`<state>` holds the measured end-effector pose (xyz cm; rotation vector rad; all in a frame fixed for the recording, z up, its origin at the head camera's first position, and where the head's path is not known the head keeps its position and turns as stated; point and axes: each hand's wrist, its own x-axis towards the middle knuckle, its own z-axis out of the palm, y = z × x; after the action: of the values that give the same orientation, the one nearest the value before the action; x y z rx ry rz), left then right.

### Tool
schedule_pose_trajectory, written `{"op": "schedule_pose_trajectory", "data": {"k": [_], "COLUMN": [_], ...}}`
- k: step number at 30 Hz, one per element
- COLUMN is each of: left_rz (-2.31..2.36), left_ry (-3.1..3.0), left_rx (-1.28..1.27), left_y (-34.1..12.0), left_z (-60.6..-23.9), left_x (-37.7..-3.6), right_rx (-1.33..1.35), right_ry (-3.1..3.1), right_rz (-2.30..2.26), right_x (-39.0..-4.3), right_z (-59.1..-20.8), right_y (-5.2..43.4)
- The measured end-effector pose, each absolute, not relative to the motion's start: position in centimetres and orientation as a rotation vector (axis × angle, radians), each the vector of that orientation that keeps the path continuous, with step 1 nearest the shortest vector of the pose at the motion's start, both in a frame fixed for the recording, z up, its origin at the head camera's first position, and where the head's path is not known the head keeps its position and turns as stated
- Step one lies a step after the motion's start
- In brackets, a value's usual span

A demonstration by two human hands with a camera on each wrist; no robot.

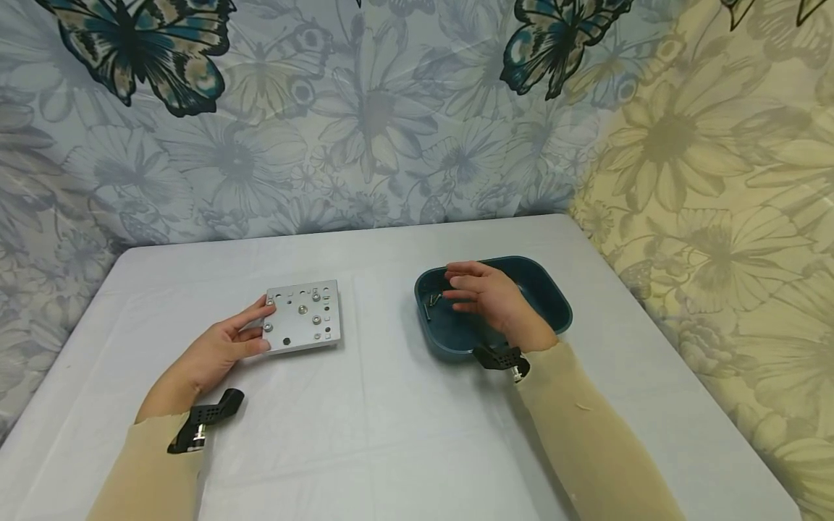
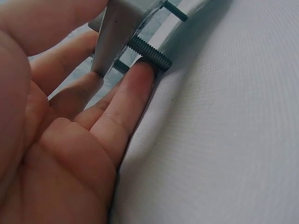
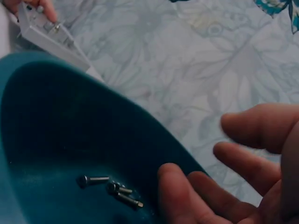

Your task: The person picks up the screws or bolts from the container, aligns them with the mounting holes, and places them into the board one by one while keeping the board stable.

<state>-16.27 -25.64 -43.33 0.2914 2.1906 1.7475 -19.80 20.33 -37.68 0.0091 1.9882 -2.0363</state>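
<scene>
My left hand [image 1: 218, 351] holds a silver metal plate [image 1: 301, 307] by its left edge, thumb at the front corner and fingers along the side. Holes and several bolt heads dot the plate's top. Seen from the left wrist, threaded bolt shanks [image 2: 150, 52] stick out beneath it, and one fingertip lies right at the thickest. My right hand [image 1: 491, 300] hovers over a dark teal bin [image 1: 449, 352], its fingers spread and loosely bent with nothing between them. Metal bolts [image 3: 128, 199] lie on the bin's floor, below the fingers in the right wrist view.
A white cloth covers the table [image 1: 384, 427]. Behind it hangs a curtain [image 1: 371, 116] printed with flowers and butterflies, continuing down the right side. Black wrist mounts [image 1: 207, 414] sit at both cuffs.
</scene>
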Motion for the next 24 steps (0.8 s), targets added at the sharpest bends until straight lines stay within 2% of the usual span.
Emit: {"op": "schedule_pose_trajectory", "data": {"k": [11,20,24], "left_rz": [1.736,1.738,1.754], "left_ry": [2.204,2.210,2.196], "left_rx": [0.289,0.304,0.317], "left_y": [-25.6,-25.7,-25.7], "left_z": [-43.3,-43.5,-43.7], "left_x": [-16.2,-16.3,-16.4], "right_rx": [0.013,-0.179,-0.192], "right_ry": [2.223,2.435,2.454], "right_rz": [-1.542,-1.114,-1.075], "right_x": [-20.2,-20.2,-20.2], "right_z": [-39.0,-39.2,-39.1], "right_y": [19.6,19.0,19.0]}}
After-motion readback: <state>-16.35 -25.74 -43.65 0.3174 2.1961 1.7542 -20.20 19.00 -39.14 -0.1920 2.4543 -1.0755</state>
